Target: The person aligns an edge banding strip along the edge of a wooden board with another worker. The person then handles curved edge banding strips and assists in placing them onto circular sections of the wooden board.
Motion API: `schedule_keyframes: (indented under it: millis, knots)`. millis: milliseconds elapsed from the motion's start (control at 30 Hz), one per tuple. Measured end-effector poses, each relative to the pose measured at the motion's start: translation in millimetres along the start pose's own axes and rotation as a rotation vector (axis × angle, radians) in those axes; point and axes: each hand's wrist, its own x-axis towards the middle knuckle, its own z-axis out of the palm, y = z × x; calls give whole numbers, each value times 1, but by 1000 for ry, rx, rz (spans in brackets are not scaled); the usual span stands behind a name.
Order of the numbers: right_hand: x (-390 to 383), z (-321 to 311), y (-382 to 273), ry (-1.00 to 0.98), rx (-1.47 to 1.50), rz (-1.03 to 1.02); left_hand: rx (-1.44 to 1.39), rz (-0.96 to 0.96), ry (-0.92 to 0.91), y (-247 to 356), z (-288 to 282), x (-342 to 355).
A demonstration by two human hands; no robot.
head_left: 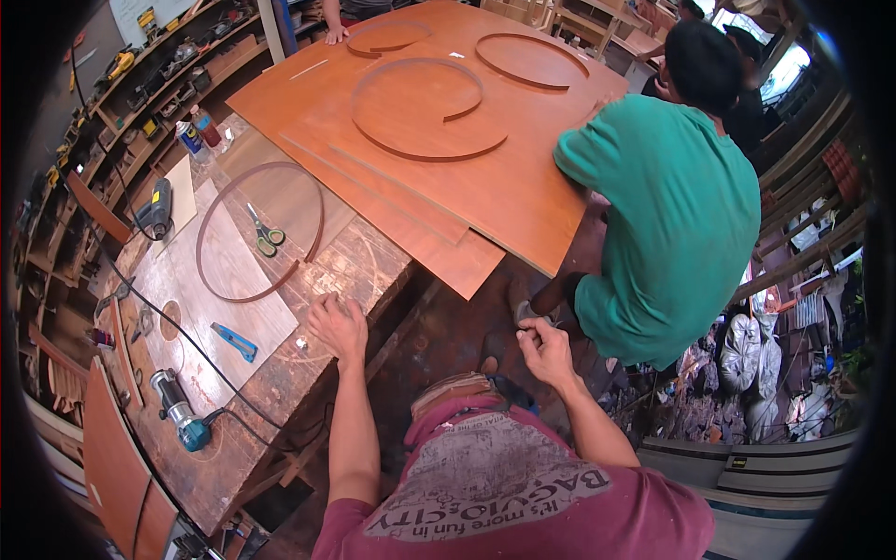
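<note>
At the near edge of the worn wooden workbench (289,373), my left hand (339,325) rests with its fingers apart and nothing in them. My right hand (546,351) is raised off to the right, thumb and fingers drawn together; what they hold, if anything, I cannot make out. Beyond my left hand lies a thin brown strip bent into a ring (322,224), with green-handled scissors (268,238) inside it. A blue utility knife (234,343) sits on a pale wood-grain sheet (191,280) left of my hand.
A teal trim router (187,415) and a heat gun (159,210) lie on the bench, with a cord crossing it. Large orange-brown panels (532,177) hold several curved strips (420,154). A person in a green shirt (681,205) leans there; another person's hand (337,35) touches the far edge.
</note>
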Motion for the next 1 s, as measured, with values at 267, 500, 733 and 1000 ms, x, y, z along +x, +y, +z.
schedule_keyframes:
  millis: [267, 500, 733, 1000]
  knots:
    - [-6, 0, 7, 13, 10, 19, 16, 0, 3, 4, 2, 0]
    - [-3, 1, 10, 5, 35, 56, -11, -4, -14, 1, 2, 0]
    - [-1, -2, 12, 13, 0, 48, -15, -35, -34, 3, 4, 1]
    - [3, -2, 13, 34, -28, 55, 18, -54, -20, -2, 0, -1]
